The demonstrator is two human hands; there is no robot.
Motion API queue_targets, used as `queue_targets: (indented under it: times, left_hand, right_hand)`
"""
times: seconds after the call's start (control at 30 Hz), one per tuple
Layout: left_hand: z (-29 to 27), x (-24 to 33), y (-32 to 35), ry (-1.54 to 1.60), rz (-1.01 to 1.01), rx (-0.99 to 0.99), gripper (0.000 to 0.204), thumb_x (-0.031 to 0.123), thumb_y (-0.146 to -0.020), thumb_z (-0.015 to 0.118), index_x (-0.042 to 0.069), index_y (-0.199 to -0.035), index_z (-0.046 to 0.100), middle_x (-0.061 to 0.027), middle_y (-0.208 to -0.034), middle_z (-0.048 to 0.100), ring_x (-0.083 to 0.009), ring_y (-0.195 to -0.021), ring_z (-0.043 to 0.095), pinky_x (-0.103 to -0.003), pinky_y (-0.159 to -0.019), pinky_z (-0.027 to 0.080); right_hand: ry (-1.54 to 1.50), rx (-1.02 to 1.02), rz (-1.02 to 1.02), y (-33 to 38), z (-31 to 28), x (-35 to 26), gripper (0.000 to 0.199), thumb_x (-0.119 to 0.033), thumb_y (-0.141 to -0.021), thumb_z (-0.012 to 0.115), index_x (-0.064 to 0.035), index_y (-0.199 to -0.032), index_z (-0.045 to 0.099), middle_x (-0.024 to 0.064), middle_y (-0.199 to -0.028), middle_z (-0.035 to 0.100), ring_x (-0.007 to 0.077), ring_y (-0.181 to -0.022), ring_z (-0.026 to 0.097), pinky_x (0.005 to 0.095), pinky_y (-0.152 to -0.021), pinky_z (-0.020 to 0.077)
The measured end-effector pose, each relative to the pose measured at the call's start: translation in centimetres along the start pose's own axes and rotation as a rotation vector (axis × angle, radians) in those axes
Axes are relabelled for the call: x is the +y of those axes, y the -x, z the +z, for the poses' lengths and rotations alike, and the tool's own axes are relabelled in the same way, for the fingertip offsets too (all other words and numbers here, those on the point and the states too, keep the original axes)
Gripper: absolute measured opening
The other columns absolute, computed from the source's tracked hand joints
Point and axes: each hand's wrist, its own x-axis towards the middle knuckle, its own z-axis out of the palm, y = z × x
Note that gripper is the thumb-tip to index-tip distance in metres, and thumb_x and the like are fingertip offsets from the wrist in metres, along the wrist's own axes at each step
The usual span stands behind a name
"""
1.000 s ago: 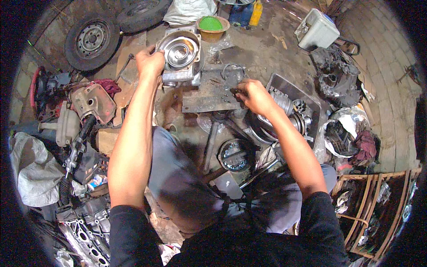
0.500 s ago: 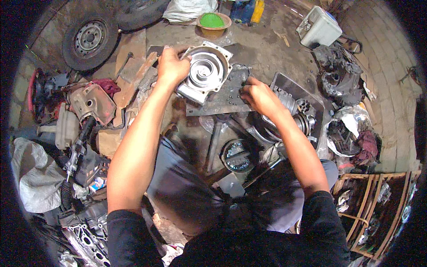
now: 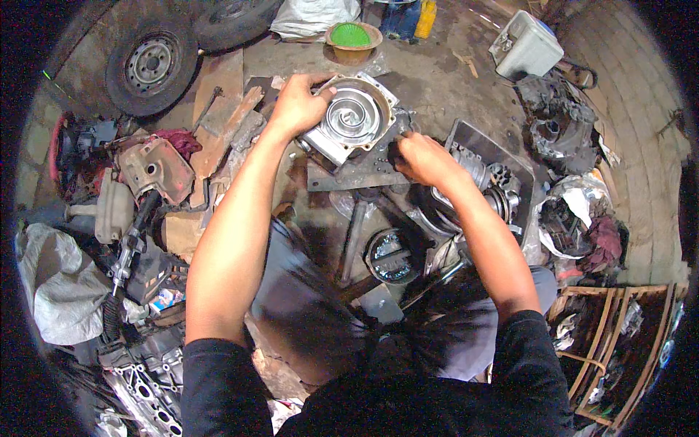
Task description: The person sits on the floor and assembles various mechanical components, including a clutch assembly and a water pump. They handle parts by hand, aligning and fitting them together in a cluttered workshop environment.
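My left hand [image 3: 301, 108] grips the upper left rim of a round silver metal housing [image 3: 364, 132], its thumb over the edge. The housing has a ringed hollow and a squared flange with bolt holes. It is over a dark flat metal plate [image 3: 329, 178] with small dark bits on it. At the plate's right end is my right hand [image 3: 426, 158], fingers curled together beside the housing. What those fingers hold, if anything, is hidden. A black tray [image 3: 457, 132] of greasy metal parts [image 3: 477, 175] sits just right of that hand.
Between my legs is a round dark container [image 3: 393, 256] with shiny contents. A green-lined bowl [image 3: 352, 42] stands at the far side. Wheels [image 3: 151, 67] lean at far left, and a wooden plank [image 3: 229, 135] lies left. A white box [image 3: 527, 45] stands far right.
My left hand and the housing have shifted a little to the right, closer to my right hand. The right hand stays near the plate's end, with its fingers curled. The view has shifted slightly.
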Motion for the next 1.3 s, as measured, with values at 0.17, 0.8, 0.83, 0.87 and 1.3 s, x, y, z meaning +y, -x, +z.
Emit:
queue_targets:
  times: [0.17, 0.8, 0.83, 0.87, 1.3]
  left_hand:
    - [-0.3, 0.5, 0.5, -0.069, -0.015, -0.012, 0.049, 0.033, -0.092, 0.070, 0.001, -0.130, 0.067, -0.0237, -0.121, 0.071, -0.0334, -0.116, 0.069, -0.040, -0.102, 0.050]
    - [2.0, 7.4, 5.9, -0.136, 1.064, 0.289, 0.035, 0.026, -0.090, 0.073, 0.007, -0.120, 0.072, -0.0142, -0.115, 0.073, -0.0328, -0.110, 0.070, -0.040, -0.098, 0.053]
    - [2.9, 7.7, 6.7, -0.091, 1.057, 0.184, 0.032, 0.023, -0.090, 0.072, 0.007, -0.118, 0.072, -0.0136, -0.113, 0.073, -0.0322, -0.108, 0.070, -0.040, -0.096, 0.054]
    - [3.8, 8.1, 7.7, -0.048, 1.045, 0.076, 0.029, 0.021, -0.090, 0.070, 0.008, -0.116, 0.072, -0.0130, -0.111, 0.072, -0.0315, -0.106, 0.070, -0.040, -0.094, 0.055]
    - [6.6, 3.6, 12.4, -0.251, 0.432, 0.012, 0.013, 0.013, -0.091, 0.071, 0.002, -0.096, 0.071, -0.0185, -0.089, 0.073, -0.0367, -0.077, 0.072, -0.044, -0.068, 0.058]
  right_hand:
    - [-0.410, 0.177, 0.115, 2.8, -1.1, 0.4, 0.034, -0.019, -0.079, 0.076, 0.0090, -0.095, 0.066, 0.0268, -0.093, 0.071, 0.0434, -0.092, 0.070, 0.0480, -0.082, 0.0554]
    - [-0.595, 0.209, 0.896, 18.4, 35.1, -2.2, 0.026, -0.007, -0.080, 0.077, -0.0003, -0.104, 0.072, 0.0240, -0.094, 0.073, 0.0404, -0.093, 0.071, 0.0460, -0.084, 0.0549]
    - [-0.586, 0.213, 0.894, 19.0, 35.4, -1.7, 0.026, -0.007, -0.080, 0.077, 0.0003, -0.104, 0.072, 0.0235, -0.093, 0.074, 0.0396, -0.093, 0.072, 0.0453, -0.083, 0.0550]
    - [-0.579, 0.214, 0.893, 19.5, 35.5, -1.3, 0.025, -0.007, -0.080, 0.076, 0.0009, -0.104, 0.072, 0.0230, -0.092, 0.074, 0.0388, -0.092, 0.072, 0.0446, -0.083, 0.0550]
    - [-0.680, 0.905, 0.366, 7.8, 2.6, -2.9, 0.014, -0.009, -0.088, 0.076, -0.0014, -0.099, 0.075, 0.0142, -0.094, 0.074, 0.0263, -0.085, 0.071, 0.0347, -0.081, 0.0530]
